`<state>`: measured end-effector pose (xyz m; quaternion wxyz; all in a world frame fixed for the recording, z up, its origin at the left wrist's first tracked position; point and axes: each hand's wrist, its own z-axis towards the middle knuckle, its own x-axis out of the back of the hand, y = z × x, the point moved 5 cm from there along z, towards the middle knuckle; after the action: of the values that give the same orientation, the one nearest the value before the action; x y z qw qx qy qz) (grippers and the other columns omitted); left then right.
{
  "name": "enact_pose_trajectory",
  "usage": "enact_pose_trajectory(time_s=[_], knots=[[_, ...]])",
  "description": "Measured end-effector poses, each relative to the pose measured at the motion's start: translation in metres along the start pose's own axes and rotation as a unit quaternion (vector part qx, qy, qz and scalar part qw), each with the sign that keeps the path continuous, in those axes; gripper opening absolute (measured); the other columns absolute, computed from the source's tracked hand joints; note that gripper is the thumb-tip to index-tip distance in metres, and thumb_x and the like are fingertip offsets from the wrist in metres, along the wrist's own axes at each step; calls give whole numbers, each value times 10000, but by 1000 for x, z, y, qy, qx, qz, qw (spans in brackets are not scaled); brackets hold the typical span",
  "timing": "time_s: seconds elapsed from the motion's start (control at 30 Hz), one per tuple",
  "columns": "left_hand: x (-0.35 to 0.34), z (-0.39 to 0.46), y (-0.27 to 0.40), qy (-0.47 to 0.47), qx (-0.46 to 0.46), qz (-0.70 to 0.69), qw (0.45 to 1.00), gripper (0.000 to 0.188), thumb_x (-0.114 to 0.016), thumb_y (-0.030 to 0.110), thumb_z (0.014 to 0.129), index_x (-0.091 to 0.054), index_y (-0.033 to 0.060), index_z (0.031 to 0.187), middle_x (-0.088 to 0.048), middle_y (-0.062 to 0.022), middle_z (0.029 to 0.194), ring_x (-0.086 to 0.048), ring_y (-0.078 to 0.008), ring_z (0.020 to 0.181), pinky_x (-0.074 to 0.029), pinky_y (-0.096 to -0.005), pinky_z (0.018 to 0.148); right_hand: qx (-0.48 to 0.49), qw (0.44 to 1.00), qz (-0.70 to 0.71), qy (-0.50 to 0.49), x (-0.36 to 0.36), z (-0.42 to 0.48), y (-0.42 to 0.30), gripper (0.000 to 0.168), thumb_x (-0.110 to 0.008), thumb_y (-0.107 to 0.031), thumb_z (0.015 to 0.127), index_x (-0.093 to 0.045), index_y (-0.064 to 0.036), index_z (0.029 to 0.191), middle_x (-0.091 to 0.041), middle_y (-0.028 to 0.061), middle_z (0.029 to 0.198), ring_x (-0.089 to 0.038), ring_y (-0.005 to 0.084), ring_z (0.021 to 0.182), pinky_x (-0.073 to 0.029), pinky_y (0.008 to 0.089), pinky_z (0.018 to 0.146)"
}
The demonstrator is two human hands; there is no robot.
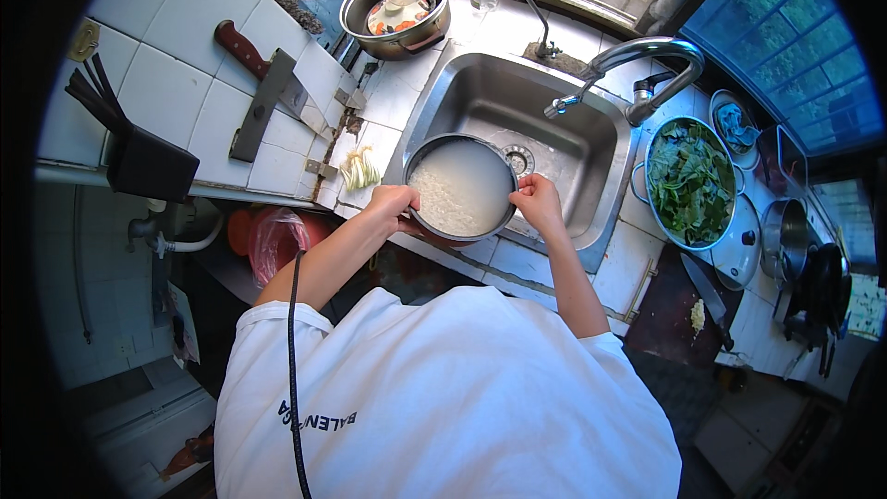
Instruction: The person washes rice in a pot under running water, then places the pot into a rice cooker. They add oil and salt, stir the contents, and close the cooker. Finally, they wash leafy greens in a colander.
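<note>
A dark-rimmed round pot (460, 187) holds white rice grains (443, 204) under cloudy water (478, 166). The grains have gathered toward its left and near side. My left hand (393, 208) grips the rim at the left, and my right hand (536, 202) pinches it at the right. The pot is held over the near left corner of a stainless steel sink (478, 104), hiding part of the basin. Just past the pot's right side shows the drain strainer (518, 161). A curved chrome faucet (644, 55) reaches over the basin from the far right.
Trimmed scallion ends (360, 169) lie left of the sink. Behind stands a large steel pot (395, 12). To the right are a colander of leafy greens (690, 184), a glass lid (737, 242) and a kitchen knife (705, 291) on a dark cutting board (658, 322). A cleaver (242, 48) hangs at left.
</note>
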<state>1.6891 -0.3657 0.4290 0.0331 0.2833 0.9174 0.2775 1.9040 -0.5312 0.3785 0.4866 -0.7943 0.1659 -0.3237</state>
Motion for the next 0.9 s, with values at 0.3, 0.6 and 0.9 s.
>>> enact_pose_trajectory(time_s=[0.3,0.6,0.9], knots=[[4,-2,-6,4,-43,2,999,75,-526,-57,615,-477,-1,630,-506,-118,676,-550,-277,545,-545,-464,516,-22,1000,15,0,0,0,4,182,-640,-131,595,-548,-44,726,-545,18,583,-534,142,564,-431,283,572],[-6,-3,-10,-61,-99,-42,992,138,-519,-45,609,-488,13,730,-524,-80,662,-538,-203,515,-521,-363,462,37,997,47,50,29,-23,-35,146,-606,-47,610,-481,-42,685,-461,-6,536,-427,84,495,-367,238,496],[-35,-8,-23,-152,-114,-90,978,61,-524,-16,635,-510,33,601,-539,-53,591,-550,-147,498,-534,-325,482,21,994,-33,101,62,-55,-61,146,-602,-23,632,-461,-39,669,-438,-20,542,-405,65,504,-340,225,481]])
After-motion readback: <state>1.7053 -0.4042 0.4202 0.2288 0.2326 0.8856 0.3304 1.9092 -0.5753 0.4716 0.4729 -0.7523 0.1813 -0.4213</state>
